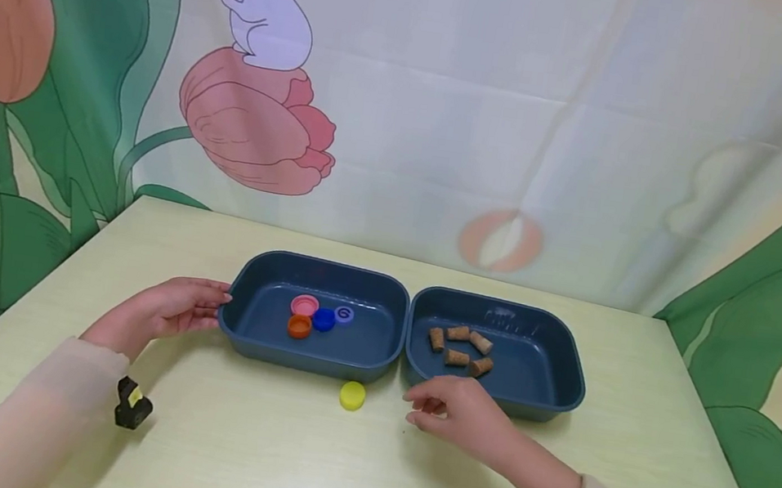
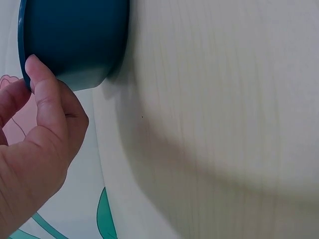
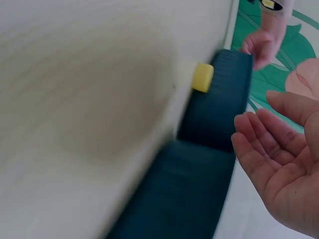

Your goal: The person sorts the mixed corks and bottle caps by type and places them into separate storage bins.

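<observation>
My left hand [image 1: 185, 308] pinches the rim at the left end of a dark blue tray [image 1: 316, 362]; the left wrist view shows the fingers [image 2: 47, 99] at its edge. Inside that tray lie a pink cap [image 1: 305, 304], an orange cap [image 1: 299, 327], a blue cap [image 1: 324, 319] and a purple cap [image 1: 344, 315]. A yellow cap [image 1: 352, 395] lies on the table in front of it. My right hand [image 1: 461, 414] is held before the second blue tray [image 1: 540, 404], fingers loosely bent and nothing in them. Several corks [image 1: 456, 358] lie in this second tray.
The two trays stand side by side on a pale wooden table [image 1: 246, 439], their ends touching or nearly so. Behind the table hangs a curtain [image 1: 415, 115] printed with flowers and a white animal. A black band device [image 1: 132, 404] is on the left wrist.
</observation>
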A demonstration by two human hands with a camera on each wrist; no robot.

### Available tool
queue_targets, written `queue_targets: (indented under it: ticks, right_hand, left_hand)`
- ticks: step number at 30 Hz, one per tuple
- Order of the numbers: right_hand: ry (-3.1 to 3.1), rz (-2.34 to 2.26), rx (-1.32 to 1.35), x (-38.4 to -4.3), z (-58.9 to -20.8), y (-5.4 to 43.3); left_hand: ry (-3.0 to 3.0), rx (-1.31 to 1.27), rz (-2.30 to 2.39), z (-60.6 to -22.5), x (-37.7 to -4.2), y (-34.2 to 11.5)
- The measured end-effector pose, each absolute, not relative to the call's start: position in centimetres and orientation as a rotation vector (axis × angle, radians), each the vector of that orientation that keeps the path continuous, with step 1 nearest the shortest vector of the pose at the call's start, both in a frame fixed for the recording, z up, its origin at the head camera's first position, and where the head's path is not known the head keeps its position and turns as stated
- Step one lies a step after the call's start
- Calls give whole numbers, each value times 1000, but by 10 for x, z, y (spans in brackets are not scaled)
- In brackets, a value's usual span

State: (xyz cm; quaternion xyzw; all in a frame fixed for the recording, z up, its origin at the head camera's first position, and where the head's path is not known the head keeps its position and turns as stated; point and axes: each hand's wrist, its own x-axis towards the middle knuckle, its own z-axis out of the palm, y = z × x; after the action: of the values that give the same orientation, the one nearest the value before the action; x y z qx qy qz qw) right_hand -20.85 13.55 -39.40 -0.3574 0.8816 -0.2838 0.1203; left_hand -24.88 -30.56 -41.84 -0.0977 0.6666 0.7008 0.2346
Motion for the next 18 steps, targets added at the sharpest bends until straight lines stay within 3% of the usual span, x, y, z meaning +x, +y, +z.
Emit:
queue_targets:
  ticks: [18]
  right_hand:
    - [2693,-739,-1036,-219,-439,74]
  left_hand:
    - [1828,-267,1926,-421,-251,-306]
